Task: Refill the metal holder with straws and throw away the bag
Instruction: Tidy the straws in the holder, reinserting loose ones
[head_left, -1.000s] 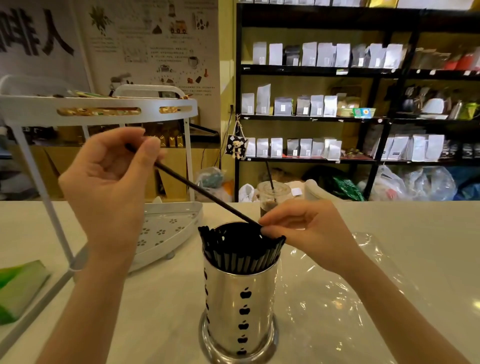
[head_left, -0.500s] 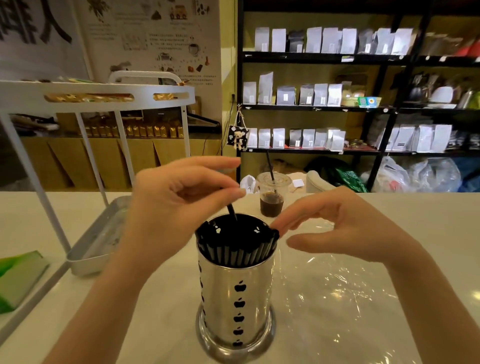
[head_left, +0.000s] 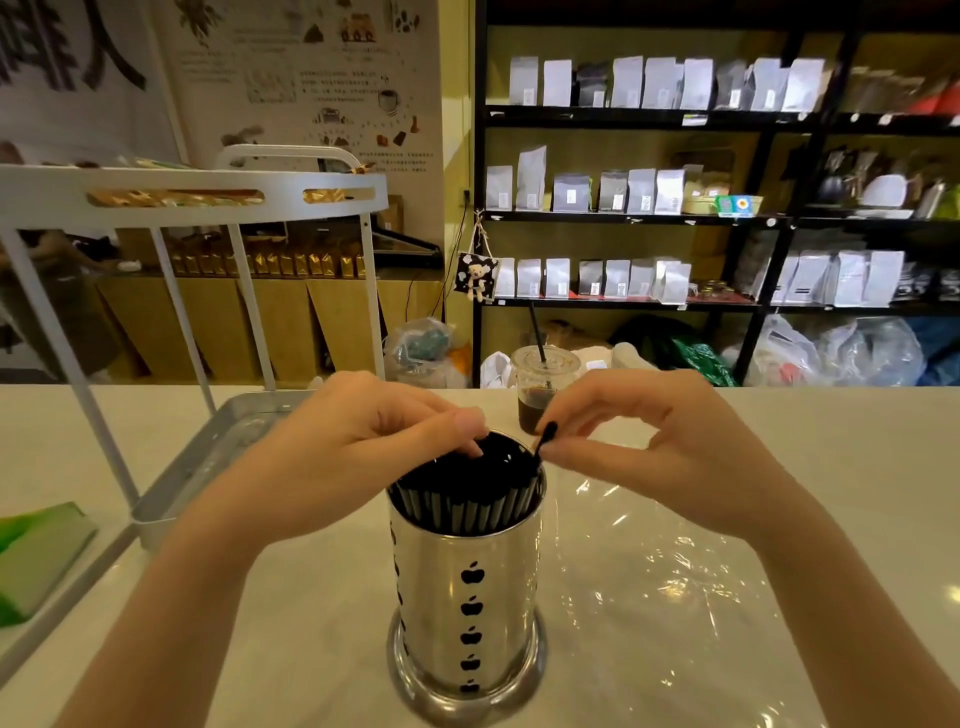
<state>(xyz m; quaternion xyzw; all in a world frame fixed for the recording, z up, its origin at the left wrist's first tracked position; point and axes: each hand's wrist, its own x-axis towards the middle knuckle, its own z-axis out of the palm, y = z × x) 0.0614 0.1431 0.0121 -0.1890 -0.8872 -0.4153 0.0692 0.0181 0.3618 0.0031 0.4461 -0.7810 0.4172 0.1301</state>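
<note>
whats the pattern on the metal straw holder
Shiny silver metal holder with vertical columns of small black apple shapes, clearest in the head view.

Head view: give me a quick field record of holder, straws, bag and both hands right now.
holder: metal holder upright on the counter, apple cut-outs down its front
straws: black straws fill the holder, tops fanned above the rim
loose straw: one straw sticks up at the right rim, pinched by the right hand
left hand: left hand fingertips pressing on the straw tops
right hand: right hand over the right rim
bag: clear plastic bag flat on the counter, right of the holder, not yet discarded
</note>
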